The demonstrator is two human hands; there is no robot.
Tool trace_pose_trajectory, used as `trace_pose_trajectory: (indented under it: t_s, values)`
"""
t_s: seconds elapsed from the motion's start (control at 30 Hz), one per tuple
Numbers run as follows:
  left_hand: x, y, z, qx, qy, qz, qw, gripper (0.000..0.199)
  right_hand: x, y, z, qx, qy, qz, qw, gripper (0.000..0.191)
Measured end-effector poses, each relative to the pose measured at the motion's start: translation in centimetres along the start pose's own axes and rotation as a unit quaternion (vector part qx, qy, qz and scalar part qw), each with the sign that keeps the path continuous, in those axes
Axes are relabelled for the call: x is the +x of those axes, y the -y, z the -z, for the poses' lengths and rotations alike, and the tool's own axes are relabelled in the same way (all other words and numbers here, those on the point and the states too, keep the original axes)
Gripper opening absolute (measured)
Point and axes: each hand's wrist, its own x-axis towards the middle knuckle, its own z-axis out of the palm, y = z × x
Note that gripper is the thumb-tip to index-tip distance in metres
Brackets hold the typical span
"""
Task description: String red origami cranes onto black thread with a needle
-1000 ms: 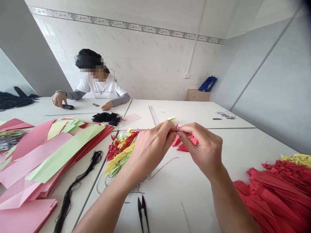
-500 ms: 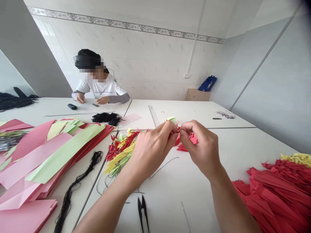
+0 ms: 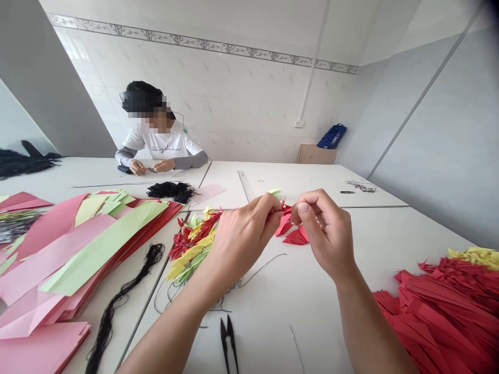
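Observation:
Over the table, my left hand [image 3: 244, 234] is closed in a pinch on a folded red paper crane [image 3: 284, 224], which is partly hidden by the fingers. My right hand [image 3: 329, 236] is just to its right, thumb raised against curled fingers; what they hold, if anything, is too small to make out. Another red paper piece [image 3: 296, 237] lies between and beyond the hands. Beside my left wrist are strung red, yellow and green paper cranes [image 3: 193, 249], with loose dark thread [image 3: 257, 272] trailing near them. Black thread snips [image 3: 229, 343] lie nearer me, blades apart.
Pink and green paper sheets [image 3: 83, 254] cover the left side, beside a black thread hank [image 3: 120, 296]. Folded red paper [image 3: 440, 306] is heaped at right. A thin needle-like piece [image 3: 296, 345] lies in front. Across the table sits a person [image 3: 163, 143], near a ruler [image 3: 245, 186].
My right hand has drawn slightly away from my left, widening the gap and showing more of the red paper. Across the table, the person's hands have come closer together.

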Motion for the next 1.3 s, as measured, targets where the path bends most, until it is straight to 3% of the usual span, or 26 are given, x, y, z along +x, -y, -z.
trace_pose_trajectory:
  t_s: [0.17, 0.3, 0.4, 0.57, 0.67, 0.77, 0.93, 1.07, 1.2, 1.3]
  values:
    - [-0.1, 0.1, -0.3, 0.015, 0.003, 0.001, 1.000, 0.017, 0.0, 0.0, -0.2, -0.015, 0.025, 0.032, 0.999, 0.005]
    - [-0.1, 0.0, -0.2, 0.016, 0.002, 0.003, 1.000, 0.016, 0.0, -0.2, -0.4, -0.030, 0.030, 0.011, 0.999, 0.014]
    - [0.0, 0.0, -0.1, 0.006, -0.005, 0.007, 1.000, 0.015, 0.1, -0.2, -0.2, 0.062, 0.025, -0.052, 0.996, 0.018]
    - [0.1, 0.3, -0.4, -0.003, -0.006, -0.001, 1.000, 0.018, 0.3, -0.4, 0.0, 0.267, 0.010, -0.126, 0.955, 0.022]
    - [0.0, 0.5, -0.5, -0.004, -0.006, -0.018, 1.000, 0.024, 0.4, -0.4, -0.3, 0.241, -0.027, -0.094, 0.966, 0.022]
    - [-0.1, 0.6, -0.3, -0.003, 0.001, -0.031, 1.000, 0.026, 0.2, -0.5, -0.7, 0.140, -0.041, -0.073, 0.987, 0.021]
    - [0.0, 0.5, -0.3, -0.001, -0.007, -0.035, 0.999, 0.024, 0.0, -0.9, -0.5, 0.021, 0.052, -0.101, 0.993, 0.022]
    - [0.3, 0.6, -0.6, -0.040, -0.015, 0.007, 0.999, 0.018, 0.1, -1.0, -0.5, 0.099, 0.131, -0.119, 0.979, 0.026]
    - [0.5, 0.9, -0.6, -0.158, 0.045, 0.047, 0.985, 0.012, 0.0, -0.9, -0.7, 0.146, 0.173, -0.128, 0.966, 0.027]
    - [0.6, 1.3, -0.4, -0.260, 0.088, 0.064, 0.960, 0.010, 0.0, -1.0, -0.6, 0.145, 0.168, -0.125, 0.967, 0.026]
